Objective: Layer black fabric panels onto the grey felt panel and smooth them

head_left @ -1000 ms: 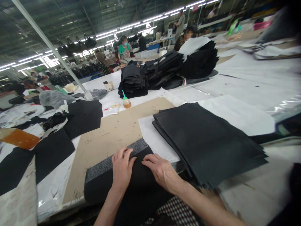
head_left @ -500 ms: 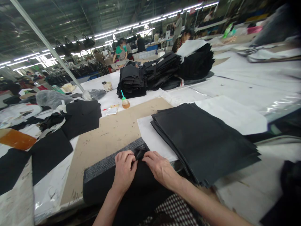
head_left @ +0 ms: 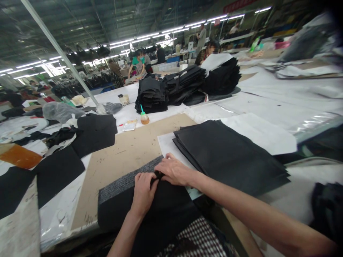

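A black fabric piece [head_left: 118, 207] with a grey ribbed strip [head_left: 125, 177] along its far side lies at the table's front edge and hangs down toward me. My left hand [head_left: 144, 189] pinches the black fabric just below the strip. Right beside it, my right hand [head_left: 173, 170] has its fingers closed on the same fabric, over the strip's right end. A small dark fold shows between the two hands. To the right lies a stack of black sheets [head_left: 230, 153] on white paper.
Beige board [head_left: 131, 146] lies under the fabric. Beyond it stand a small glue bottle [head_left: 144, 118] and black bundles [head_left: 184, 84]. Black pieces [head_left: 60, 171] and an orange-filled bottle [head_left: 20, 156] lie left. A person in green [head_left: 138, 64] and others are at far tables.
My right hand has moved up and left, now reaching over the strip's right end. My left hand stays pinched at nearly the same spot. The view has shifted slightly.
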Motion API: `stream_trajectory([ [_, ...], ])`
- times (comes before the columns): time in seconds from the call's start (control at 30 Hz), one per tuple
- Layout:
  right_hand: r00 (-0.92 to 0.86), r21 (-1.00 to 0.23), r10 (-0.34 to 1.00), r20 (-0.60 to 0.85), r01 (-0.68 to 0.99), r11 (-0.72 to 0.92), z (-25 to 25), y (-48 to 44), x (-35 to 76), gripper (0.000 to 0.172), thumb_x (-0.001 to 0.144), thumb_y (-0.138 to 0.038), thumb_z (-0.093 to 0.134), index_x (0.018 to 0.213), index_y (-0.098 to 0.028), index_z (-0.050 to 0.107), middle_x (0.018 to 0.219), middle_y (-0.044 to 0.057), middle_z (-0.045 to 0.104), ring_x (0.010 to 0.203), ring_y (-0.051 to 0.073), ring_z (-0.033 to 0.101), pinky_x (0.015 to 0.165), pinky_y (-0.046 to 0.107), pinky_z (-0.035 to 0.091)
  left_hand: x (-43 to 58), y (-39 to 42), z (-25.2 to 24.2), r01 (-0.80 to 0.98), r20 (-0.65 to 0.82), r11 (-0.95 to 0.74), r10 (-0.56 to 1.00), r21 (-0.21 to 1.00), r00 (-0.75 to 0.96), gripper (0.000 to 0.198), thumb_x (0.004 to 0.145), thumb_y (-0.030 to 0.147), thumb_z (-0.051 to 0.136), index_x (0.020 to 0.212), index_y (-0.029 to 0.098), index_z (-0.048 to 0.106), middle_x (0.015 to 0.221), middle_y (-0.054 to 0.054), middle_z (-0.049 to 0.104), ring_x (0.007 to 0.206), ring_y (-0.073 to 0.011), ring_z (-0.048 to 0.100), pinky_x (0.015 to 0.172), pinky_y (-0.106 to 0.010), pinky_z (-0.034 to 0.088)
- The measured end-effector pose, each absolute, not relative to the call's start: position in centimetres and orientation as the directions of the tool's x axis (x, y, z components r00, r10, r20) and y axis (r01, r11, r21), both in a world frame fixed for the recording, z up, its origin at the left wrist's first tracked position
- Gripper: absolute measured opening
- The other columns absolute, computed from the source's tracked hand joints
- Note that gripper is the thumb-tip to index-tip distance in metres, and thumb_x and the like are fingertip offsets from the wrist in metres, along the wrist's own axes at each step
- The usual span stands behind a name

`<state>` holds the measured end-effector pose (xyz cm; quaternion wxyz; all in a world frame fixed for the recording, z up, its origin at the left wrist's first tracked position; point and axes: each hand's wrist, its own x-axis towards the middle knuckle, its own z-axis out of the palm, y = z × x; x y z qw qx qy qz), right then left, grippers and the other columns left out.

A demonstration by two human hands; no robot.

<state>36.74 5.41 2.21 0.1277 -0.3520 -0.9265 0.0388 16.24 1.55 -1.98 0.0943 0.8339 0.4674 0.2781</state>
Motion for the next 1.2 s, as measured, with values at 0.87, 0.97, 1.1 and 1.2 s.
stream_trajectory([
  [0.87,-0.653,-0.332,0.722,0.228,0.645,0.688,0.7,6.1,35.6,0.010,0.090,-0.023,0.067,0.082,-0.019,0.061,0.087,0.002,0.062,0.091,0.021,0.050,0.089,0.037,0.031,2.9,-0.9,-0.9,0.883,0.274,-0.408,0.898,0.230,0.344,0.039,0.095,0.042,0.058,0.129,0.023,0.053,0.112,-0.008,0.069,0.100,-0.0233,0.064,0.099,-0.043,0.039],
  [0.97,-0.653,-0.358,0.729,0.205,0.643,0.677,0.3,6.3,35.8,0.005,0.091,-0.024,0.065,0.089,-0.020,0.062,0.085,0.002,0.063,0.088,0.020,0.052,0.091,0.038,0.030,-2.7,-2.3,-0.7,0.947,0.238,-0.270,0.945,0.173,0.226,0.037,0.095,0.048,0.055,0.123,0.024,0.057,0.099,-0.005,0.071,0.091,-0.0237,0.065,0.098,-0.044,0.039],
  [1.1,-0.681,-0.403,0.700,0.216,0.591,0.699,0.0,6.4,36.2,0.004,0.095,-0.023,0.061,0.093,-0.020,0.063,0.091,0.002,0.064,0.090,0.019,0.053,0.092,0.037,0.029,-4.6,-2.6,0.8,0.988,0.326,-0.127,0.941,0.088,0.092,0.043,0.094,0.054,0.052,0.120,0.022,0.060,0.093,-0.006,0.068,0.089,-0.0272,0.063,0.097,-0.048,0.039],
  [1.2,-0.708,-0.415,0.669,0.228,0.551,0.724,-0.1,6.3,36.6,0.007,0.097,-0.024,0.059,0.093,-0.022,0.064,0.092,0.000,0.063,0.092,0.018,0.052,0.093,0.037,0.029,0.2,-1.4,2.1,0.958,0.395,-0.231,0.907,0.172,0.148,0.041,0.095,0.051,0.052,0.124,0.023,0.058,0.116,-0.009,0.064,0.110,-0.0288,0.058,0.102,-0.046,0.039],
])
